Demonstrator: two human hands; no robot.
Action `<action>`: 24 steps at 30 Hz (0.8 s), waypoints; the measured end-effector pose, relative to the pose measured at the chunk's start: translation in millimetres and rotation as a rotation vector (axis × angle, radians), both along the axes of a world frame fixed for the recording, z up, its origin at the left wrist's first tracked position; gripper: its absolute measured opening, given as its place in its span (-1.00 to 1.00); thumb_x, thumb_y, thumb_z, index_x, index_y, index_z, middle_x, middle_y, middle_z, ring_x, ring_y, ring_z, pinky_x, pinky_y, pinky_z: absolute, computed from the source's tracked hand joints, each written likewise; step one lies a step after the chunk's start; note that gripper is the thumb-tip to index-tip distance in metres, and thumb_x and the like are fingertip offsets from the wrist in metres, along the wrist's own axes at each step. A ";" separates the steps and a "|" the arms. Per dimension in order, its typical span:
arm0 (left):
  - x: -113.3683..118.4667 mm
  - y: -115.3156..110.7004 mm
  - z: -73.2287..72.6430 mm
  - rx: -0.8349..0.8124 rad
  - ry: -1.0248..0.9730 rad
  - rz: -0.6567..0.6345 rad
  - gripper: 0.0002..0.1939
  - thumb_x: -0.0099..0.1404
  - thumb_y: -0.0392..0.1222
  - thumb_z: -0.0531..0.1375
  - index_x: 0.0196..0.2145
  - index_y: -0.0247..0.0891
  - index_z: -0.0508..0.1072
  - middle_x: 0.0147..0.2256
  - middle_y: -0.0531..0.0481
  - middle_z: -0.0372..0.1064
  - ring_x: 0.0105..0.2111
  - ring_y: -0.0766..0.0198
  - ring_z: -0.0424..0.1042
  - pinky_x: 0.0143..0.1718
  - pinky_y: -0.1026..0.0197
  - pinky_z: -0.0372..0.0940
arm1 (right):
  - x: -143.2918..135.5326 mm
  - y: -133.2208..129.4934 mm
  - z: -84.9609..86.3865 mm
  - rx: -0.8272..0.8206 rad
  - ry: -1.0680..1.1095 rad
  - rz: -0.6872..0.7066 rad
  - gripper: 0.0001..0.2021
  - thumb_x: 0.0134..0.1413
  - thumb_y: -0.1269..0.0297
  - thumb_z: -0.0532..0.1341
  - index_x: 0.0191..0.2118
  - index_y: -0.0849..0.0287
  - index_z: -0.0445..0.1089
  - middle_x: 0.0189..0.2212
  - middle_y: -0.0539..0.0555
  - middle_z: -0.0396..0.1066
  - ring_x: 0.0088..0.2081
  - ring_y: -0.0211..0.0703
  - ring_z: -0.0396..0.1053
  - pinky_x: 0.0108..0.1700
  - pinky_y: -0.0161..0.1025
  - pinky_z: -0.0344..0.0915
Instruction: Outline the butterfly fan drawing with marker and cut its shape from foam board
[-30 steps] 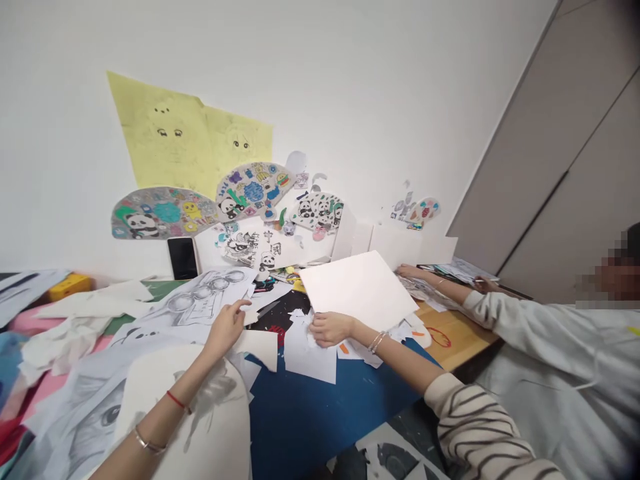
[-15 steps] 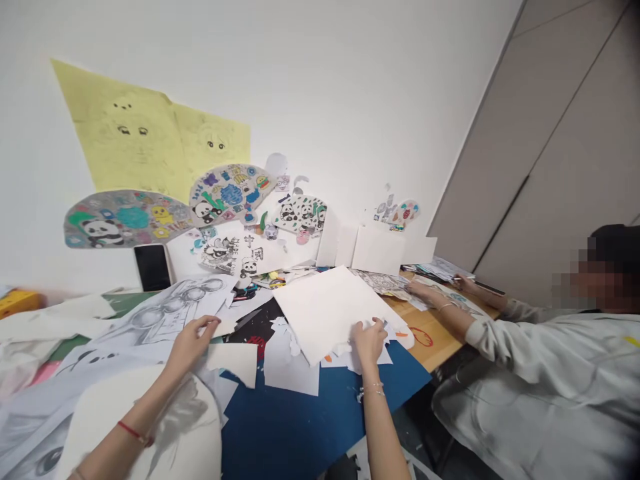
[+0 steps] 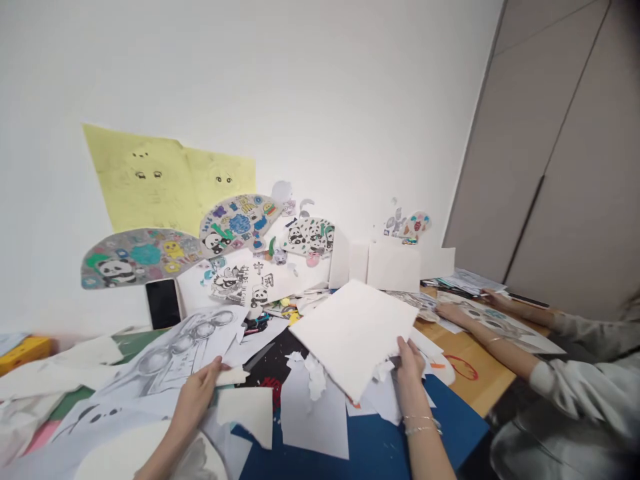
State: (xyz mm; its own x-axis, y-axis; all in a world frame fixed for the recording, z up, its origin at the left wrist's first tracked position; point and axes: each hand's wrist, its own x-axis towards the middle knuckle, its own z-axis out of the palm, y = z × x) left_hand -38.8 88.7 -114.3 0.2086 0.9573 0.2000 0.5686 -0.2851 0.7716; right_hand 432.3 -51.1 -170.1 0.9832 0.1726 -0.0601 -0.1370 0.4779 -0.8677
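Note:
A square white board [image 3: 355, 333] lies over the clutter in the middle, tilted, its lower right edge ragged. My right hand [image 3: 412, 363] grips that edge, with the thumb hidden by the board. At the left, my left hand [image 3: 197, 393] is closed, its fingertips pinching a small torn strip of white board [image 3: 233, 377]. Just below the strip lies a larger torn white piece [image 3: 247, 410] with a curved edge. Crumpled white scraps [image 3: 315, 377] and a white sheet of paper [image 3: 315, 423] are between my hands.
Pencil drawings [image 3: 175, 353] cover the left side. A phone [image 3: 164, 303] leans against the wall, near painted panda fans [image 3: 143, 257] and yellow paper [image 3: 170, 180]. A blue surface [image 3: 375, 440] lies in front. At the right, another person's arms [image 3: 505, 350] rest over a drawing [image 3: 493, 320].
My right hand has gone from spread fingers beside the board to gripping its edge. The view has tipped up and turned left, so things appear lower and further right.

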 end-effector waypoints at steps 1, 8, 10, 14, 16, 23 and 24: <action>3.8 -0.8 -3.2 -0.075 -0.050 -0.017 -0.25 0.22 0.34 -0.14 -0.12 -0.35 0.49 -0.81 0.07 0.21 -0.68 0.09 0.35 -0.57 0.18 0.23 | 2.8 0.4 -1.6 0.054 0.015 0.011 -0.57 -0.48 0.20 0.34 -0.37 0.12 0.20 -0.61 -0.14 0.31 -0.55 -0.24 0.33 -0.49 -0.26 0.37; 23.7 -0.3 -26.9 -0.213 -0.146 -0.054 -0.15 0.13 0.09 0.13 0.26 -0.43 0.01 -0.45 -0.10 0.50 -0.53 0.15 0.47 -0.39 0.13 0.36 | -2.0 7.7 -5.2 0.207 0.005 0.240 -0.71 -0.26 0.25 0.33 -0.34 0.15 0.28 -0.41 -0.05 0.40 -0.32 -0.29 0.42 -0.20 -0.33 0.43; 24.0 -3.6 -24.5 -0.021 -0.075 -0.041 -0.25 0.09 0.02 0.17 0.21 -0.29 0.16 -0.08 -0.21 0.44 -0.15 0.00 0.46 -0.09 -0.01 0.31 | -12.1 8.0 -0.4 0.218 -0.020 0.306 -0.71 -0.23 0.25 0.33 -0.30 0.16 0.31 -0.34 -0.03 0.41 -0.25 -0.29 0.41 -0.12 -0.33 0.41; 34.8 -23.9 -3.5 0.258 -0.105 -0.156 -0.58 0.08 0.00 0.21 -0.10 -0.18 0.50 0.18 -0.05 0.18 0.29 -0.02 -0.16 0.26 -0.10 -0.19 | -38.9 4.4 14.7 0.246 -0.062 0.462 -0.70 -0.23 0.28 0.35 -0.29 0.17 0.35 -0.31 -0.01 0.43 -0.18 -0.25 0.40 -0.03 -0.26 0.38; 54.4 -37.0 11.0 0.097 -0.255 -0.258 -0.61 0.02 0.00 0.29 -0.18 -0.18 0.53 0.14 -0.07 0.24 0.28 0.01 -0.15 0.28 -0.06 -0.23 | -52.8 2.6 20.4 0.259 -0.056 0.530 -0.72 -0.25 0.30 0.37 -0.33 0.18 0.35 -0.37 -0.03 0.43 -0.23 -0.24 0.41 -0.03 -0.24 0.38; 181.8 -64.7 33.9 -0.364 -0.540 -0.478 -0.54 0.16 0.11 0.20 -0.15 -0.34 0.44 -0.15 -0.27 0.46 -0.19 0.06 0.49 -0.13 0.05 0.36 | -85.6 -0.2 26.0 0.308 0.000 0.673 -0.74 -0.30 0.32 0.42 -0.47 0.19 0.32 -0.52 -0.07 0.43 -0.34 -0.24 0.44 -0.02 -0.20 0.38; 197.2 -65.6 32.3 -0.384 -0.590 -0.493 -0.54 0.21 0.14 0.14 -0.17 -0.35 0.42 -0.19 -0.27 0.47 -0.24 0.11 0.50 -0.17 0.08 0.38 | -89.2 -1.0 26.9 0.308 0.009 0.706 -0.74 -0.29 0.31 0.42 -0.46 0.20 0.34 -0.52 -0.05 0.44 -0.35 -0.21 0.46 -0.02 -0.16 0.38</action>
State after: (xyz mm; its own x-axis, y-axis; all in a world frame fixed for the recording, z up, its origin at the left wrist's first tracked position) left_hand 158.4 23.1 -82.0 0.5826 0.8081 0.0873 -0.0762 -0.0526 0.9957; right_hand 343.2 -52.1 -143.2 0.6333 0.7693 0.0850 -0.5057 0.4944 -0.7070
